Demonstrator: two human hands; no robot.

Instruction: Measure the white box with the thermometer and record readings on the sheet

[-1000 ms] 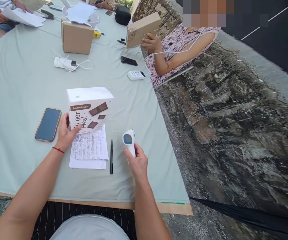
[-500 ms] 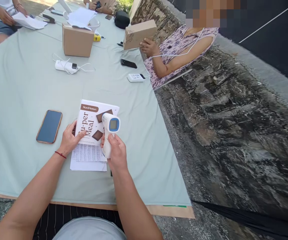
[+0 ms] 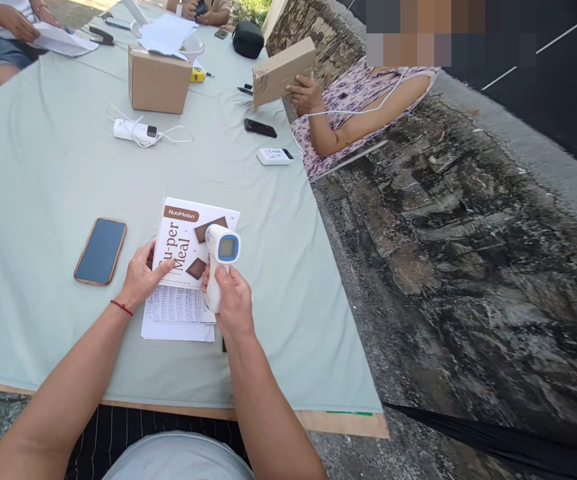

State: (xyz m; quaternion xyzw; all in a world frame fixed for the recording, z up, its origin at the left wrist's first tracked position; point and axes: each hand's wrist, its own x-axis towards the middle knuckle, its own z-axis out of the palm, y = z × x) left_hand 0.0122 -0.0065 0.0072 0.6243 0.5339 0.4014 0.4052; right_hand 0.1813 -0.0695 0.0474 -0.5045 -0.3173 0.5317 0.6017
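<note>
My right hand is wrapped around the handle of a white infrared thermometer, whose blue-framed screen faces up toward me. The screen looks grey, and I cannot read anything on it. With my left hand I grip the left side of a white box printed "NutriMotion" with pictures of brown squares; the thumb lies on its front. The thermometer's head covers part of the box's right side. Below the box lie printed sheets of paper. A phone with a dark screen rests to the left of my left hand.
A brown carton with papers on top stands farther back, beside a white power bank with a cable. At right, a person holds another cardboard box. A black phone and white device lie near the table's right edge.
My hands keep their hold on the box and the thermometer, nearly still. The person at right has tilted the cardboard box slightly. The whole view has shifted a little.
</note>
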